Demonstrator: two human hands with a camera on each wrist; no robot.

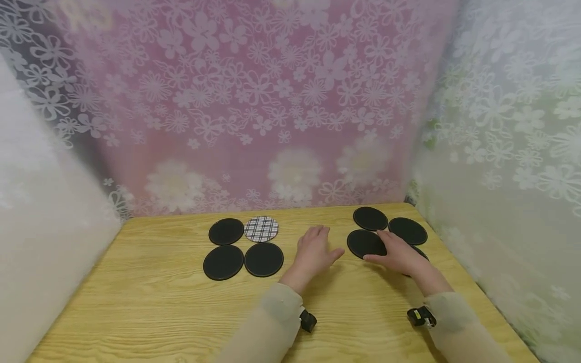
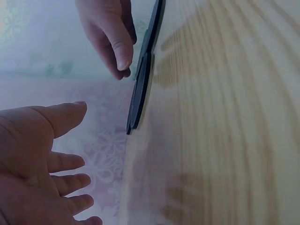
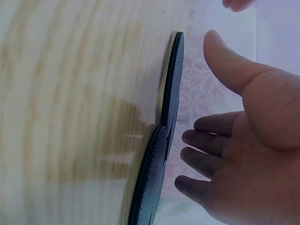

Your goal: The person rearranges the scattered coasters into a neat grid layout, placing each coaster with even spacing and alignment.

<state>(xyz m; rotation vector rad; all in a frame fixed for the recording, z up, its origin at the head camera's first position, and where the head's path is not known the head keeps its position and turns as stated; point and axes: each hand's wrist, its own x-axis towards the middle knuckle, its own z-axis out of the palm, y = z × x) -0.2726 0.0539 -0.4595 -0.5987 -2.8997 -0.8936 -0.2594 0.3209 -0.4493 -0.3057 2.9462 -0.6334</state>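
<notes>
Two groups of round coasters lie on the table. My right hand (image 1: 399, 256) hovers over the right group, its fingers spread and holding nothing. Under its fingertips is a black coaster (image 1: 361, 243); another black coaster (image 1: 421, 251) is mostly hidden beneath the hand. Behind them lie two more black coasters, a rear one (image 1: 370, 218) and a right one (image 1: 407, 231). In the right wrist view, a gap shows between the fingers (image 3: 206, 140) and the stitched coaster edge (image 3: 172, 75). My left hand (image 1: 313, 256) is held above the wood between the groups, fingers extended, with nothing in it.
The left group has a plaid coaster (image 1: 261, 229) at its back right, beside a black coaster (image 1: 226, 231). Two black coasters, a left one (image 1: 223, 262) and a right one (image 1: 264, 259), sit in front. Flowered curtains (image 1: 290, 101) enclose the wooden table (image 1: 159, 302).
</notes>
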